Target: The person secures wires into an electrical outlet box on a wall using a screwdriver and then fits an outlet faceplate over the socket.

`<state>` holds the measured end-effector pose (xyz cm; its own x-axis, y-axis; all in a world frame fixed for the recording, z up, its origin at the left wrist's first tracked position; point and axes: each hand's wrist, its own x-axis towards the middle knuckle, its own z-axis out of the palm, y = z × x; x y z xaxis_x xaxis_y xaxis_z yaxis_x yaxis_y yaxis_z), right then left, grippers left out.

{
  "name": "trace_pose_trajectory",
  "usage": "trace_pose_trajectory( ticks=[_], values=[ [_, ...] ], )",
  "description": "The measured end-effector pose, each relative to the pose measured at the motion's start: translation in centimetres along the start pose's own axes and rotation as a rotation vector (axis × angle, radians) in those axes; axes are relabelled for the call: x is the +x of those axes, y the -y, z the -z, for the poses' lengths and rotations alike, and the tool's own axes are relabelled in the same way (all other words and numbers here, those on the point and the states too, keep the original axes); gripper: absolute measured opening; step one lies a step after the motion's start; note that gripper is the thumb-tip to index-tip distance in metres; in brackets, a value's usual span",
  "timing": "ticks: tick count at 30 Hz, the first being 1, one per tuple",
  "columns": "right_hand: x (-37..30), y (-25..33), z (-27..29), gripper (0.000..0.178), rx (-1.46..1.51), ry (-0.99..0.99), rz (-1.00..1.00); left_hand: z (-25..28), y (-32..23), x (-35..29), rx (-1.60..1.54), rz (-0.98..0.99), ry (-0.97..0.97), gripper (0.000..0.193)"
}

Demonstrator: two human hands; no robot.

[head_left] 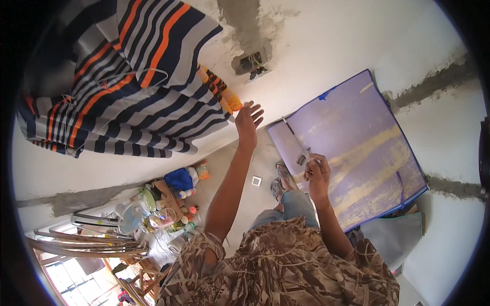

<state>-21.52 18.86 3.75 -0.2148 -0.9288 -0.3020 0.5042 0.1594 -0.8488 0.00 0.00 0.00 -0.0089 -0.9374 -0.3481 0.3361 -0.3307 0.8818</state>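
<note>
My left hand (248, 122) is raised with its fingers stretched and apart, holding nothing. It is beside the lower end of an orange and yellow patterned cloth (220, 89), which hangs next to a large striped cloth (148, 109) in navy, grey and orange. Whether the fingertips touch the patterned cloth, I cannot tell. My right hand (317, 176) is closed on a thin rod-like tool (296, 135) with a dark shaft and a pale, translucent-looking handle end. The tool points up and left, in front of a worn purple board (347, 132); its exact kind is unclear.
Loose wires show in an open wall box (251, 62), above my left hand. The purple board stands at the right. At the lower left are a blue bag (178, 180), bottles, containers and bundled long strips (87, 247). A small square white-rimmed piece (256, 181) lies on the floor.
</note>
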Motion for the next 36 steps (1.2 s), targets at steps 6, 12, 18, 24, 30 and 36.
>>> trace_pose_trajectory(
  ticks=[6, 12, 18, 24, 30, 36],
  values=[
    [1.7, 3.4, 0.9, 0.015, 0.03, 0.009, 0.015, -5.8, -2.0, 5.4, -0.488, 0.02, -0.062, 0.072],
    [5.0, 5.4, -3.6, 0.019, -0.316, 0.048, 0.123, -10.4, 0.0, 6.0, -0.499, 0.051, 0.115, 0.063],
    [11.4, 4.3, -10.7, 0.021, -0.384, 0.132, 0.314, -10.5, -0.8, 6.7, -0.43, 0.077, 0.057, 0.056],
    [14.0, 1.1, -13.2, 0.021, -0.308, 0.128, 0.226, -4.4, -2.1, 5.2, -0.207, 0.009, -0.074, 0.048],
    [14.8, -0.7, -13.5, 0.02, -0.169, 0.139, 0.074, -4.6, -6.3, 5.2, 0.089, -0.131, -0.268, 0.03],
    [15.1, -0.6, -14.0, 0.021, -0.145, 0.119, 0.032, -4.5, -7.5, 6.7, 0.094, -0.118, -0.214, 0.026]
  ],
)
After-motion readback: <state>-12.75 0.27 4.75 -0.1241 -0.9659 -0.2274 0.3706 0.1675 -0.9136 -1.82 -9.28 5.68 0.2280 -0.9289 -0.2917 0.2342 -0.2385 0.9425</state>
